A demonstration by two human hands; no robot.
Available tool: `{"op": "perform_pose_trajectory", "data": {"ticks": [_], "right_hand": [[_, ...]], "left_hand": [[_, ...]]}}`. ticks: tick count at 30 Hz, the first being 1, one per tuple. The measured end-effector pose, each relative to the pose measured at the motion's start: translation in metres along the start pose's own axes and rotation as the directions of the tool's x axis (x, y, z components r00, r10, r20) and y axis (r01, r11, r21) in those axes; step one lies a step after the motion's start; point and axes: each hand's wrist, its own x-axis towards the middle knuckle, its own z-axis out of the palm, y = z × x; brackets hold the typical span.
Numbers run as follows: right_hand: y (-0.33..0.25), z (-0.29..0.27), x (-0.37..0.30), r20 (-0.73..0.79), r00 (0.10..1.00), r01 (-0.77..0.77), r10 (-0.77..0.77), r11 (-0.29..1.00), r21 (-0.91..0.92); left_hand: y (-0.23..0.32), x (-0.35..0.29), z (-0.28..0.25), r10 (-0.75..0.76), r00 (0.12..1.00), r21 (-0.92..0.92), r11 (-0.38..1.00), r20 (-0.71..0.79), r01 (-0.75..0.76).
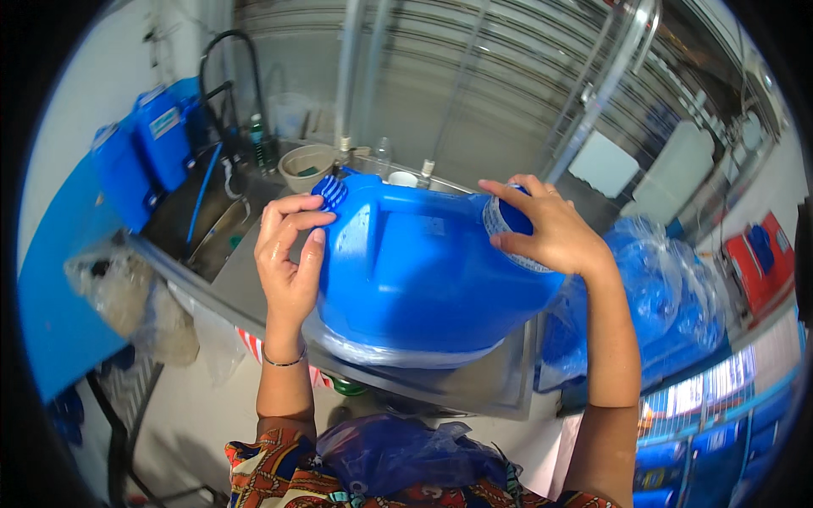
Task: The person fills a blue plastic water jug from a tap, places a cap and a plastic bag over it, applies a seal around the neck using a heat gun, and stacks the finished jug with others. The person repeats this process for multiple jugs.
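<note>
A large blue plastic water jug (423, 279) stands over the metal sink counter in front of me, with clear plastic film around its base. At its left end, my left hand (290, 245) has its fingertips on a small ribbed blue cap (331, 194) and its thumb by the jug's side, steadying the jug. Over the right end curves my right hand (546, 227), thumb and fingers spread across a wide blue cap (513, 218) and gripping it. A white-and-blue printed band (501, 234) circles this cap. The right palm hides part of the cap.
Two blue jugs (161, 140) stand beside the sink (203, 241) at left, near a black hose faucet (229, 38). A beige bowl (306, 167) and small bottles line the back ledge. At right lie plastic-wrapped blue jugs (648, 296) and a red box (760, 262).
</note>
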Motion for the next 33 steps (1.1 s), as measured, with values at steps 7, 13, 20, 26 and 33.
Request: {"op": "perform_pose_trajectory", "data": {"ticks": [7, 13, 20, 26, 33], "right_hand": [[-0.024, -0.014, 0.019, 0.021, 0.847, -0.507, 0.532, 0.817, -0.274], [-0.014, -0.038, 0.014, 0.066, 0.936, -0.337, 0.344, 0.936, -0.102], [-0.008, -0.056, 0.004, 0.182, 0.804, -0.584, 0.567, 0.81, 0.054], [-0.009, -0.057, 0.005, 0.245, 0.661, -0.75, 0.709, 0.634, 0.188], [-0.017, -0.034, 0.022, 0.3, 0.844, -0.425, 0.444, 0.896, -0.132]], "left_hand": [[-0.06, 0.025, 0.003, 0.071, 0.97, -0.327, 0.945, 0.234, 0.01], [-0.07, 0.034, 0.009, 0.012, 0.958, -0.429, 0.896, 0.285, 0.116], [-0.068, 0.038, 0.012, -0.031, 0.955, -0.471, 0.865, 0.294, 0.173], [-0.072, 0.031, 0.021, -0.019, 0.968, -0.523, 0.839, 0.25, 0.151], [-0.078, 0.031, 0.023, 0.005, 0.968, -0.539, 0.832, 0.252, 0.136]]}}
